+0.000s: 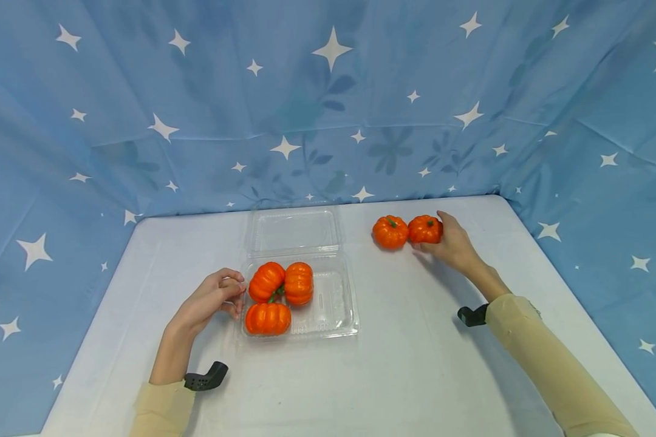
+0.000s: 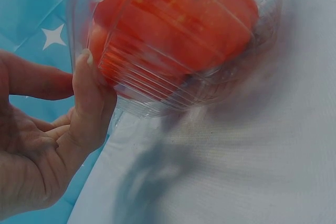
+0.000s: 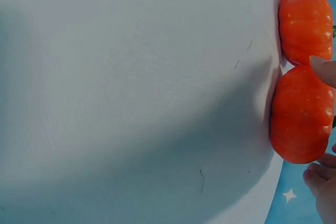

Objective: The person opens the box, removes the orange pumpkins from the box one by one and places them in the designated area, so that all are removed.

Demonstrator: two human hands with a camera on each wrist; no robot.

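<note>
Three small orange toy pumpkins sit in the left part of a clear plastic clamshell box (image 1: 333, 303), whose lid (image 1: 295, 230) lies folded back. Two of them, an upper pumpkin (image 1: 266, 282) and a lower pumpkin (image 1: 268, 319), are nearest my left hand (image 1: 212, 298). That hand pinches the box's left rim between thumb and bent fingers, as the left wrist view shows (image 2: 58, 124). At the back right, my right hand (image 1: 455, 244) grips a pumpkin (image 1: 425, 229) with thumb and fingers on opposite sides. This pumpkin (image 3: 302, 116) touches another pumpkin (image 1: 390, 232) on its left.
A white cloth covers the table (image 1: 393, 364). Behind and beside it hangs a blue curtain (image 1: 328, 109) with white stars. Each wrist carries a black camera mount, one left (image 1: 206, 376) and one right (image 1: 472, 315). The box's right half shows its bare bottom.
</note>
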